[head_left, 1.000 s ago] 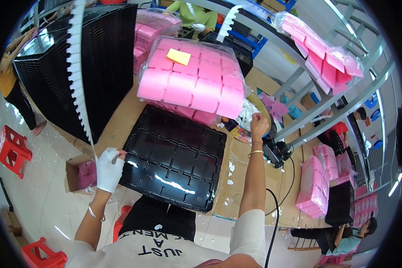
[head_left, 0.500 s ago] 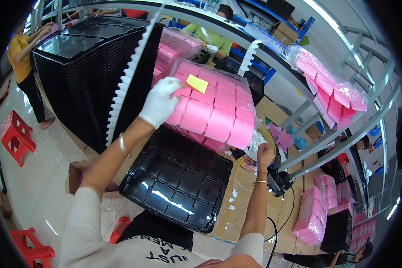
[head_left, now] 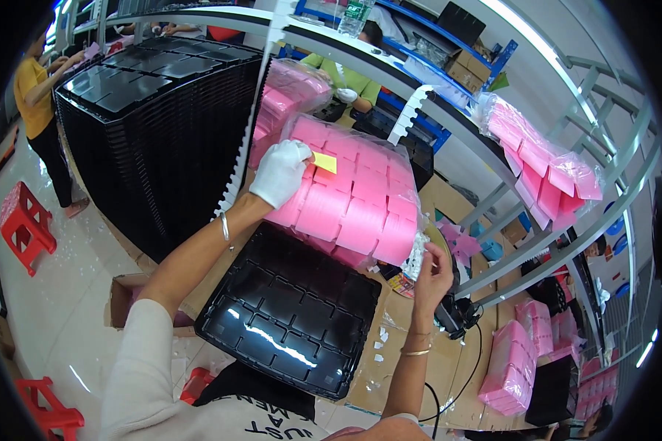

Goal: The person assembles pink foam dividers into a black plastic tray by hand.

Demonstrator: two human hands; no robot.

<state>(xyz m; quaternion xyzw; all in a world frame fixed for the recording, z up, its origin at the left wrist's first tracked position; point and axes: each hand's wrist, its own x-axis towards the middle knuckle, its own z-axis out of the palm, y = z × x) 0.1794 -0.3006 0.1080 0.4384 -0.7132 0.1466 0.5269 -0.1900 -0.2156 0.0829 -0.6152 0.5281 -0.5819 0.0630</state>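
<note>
My left hand [head_left: 281,173], in a white glove, reaches over a stack of pink sheets [head_left: 360,192] in clear plastic. Its fingertips are closed at the left edge of a yellow paper slip [head_left: 325,163] on top. My bare right hand [head_left: 434,275] is raised at the stack's right side, beside a heap of small white pieces [head_left: 418,256]. Its fingers are bent together; whatever lies between them is too small to make out. Below the stack, nearest my body, lies a glossy black plastic tray [head_left: 287,309] with moulded compartments.
A tall stack of black trays [head_left: 162,147] stands at left, with a white notched strip [head_left: 237,173] in front. Metal rails [head_left: 522,235] cross the right side. A black device [head_left: 457,314] with a cable sits by my right forearm. Red stools [head_left: 28,228] stand on the floor; co-workers are beyond.
My left hand has moved right onto the yellow slip, which now sits at a different angle. My right hand has turned, its fingers rising toward the white pieces. The whole view has shifted slightly.
</note>
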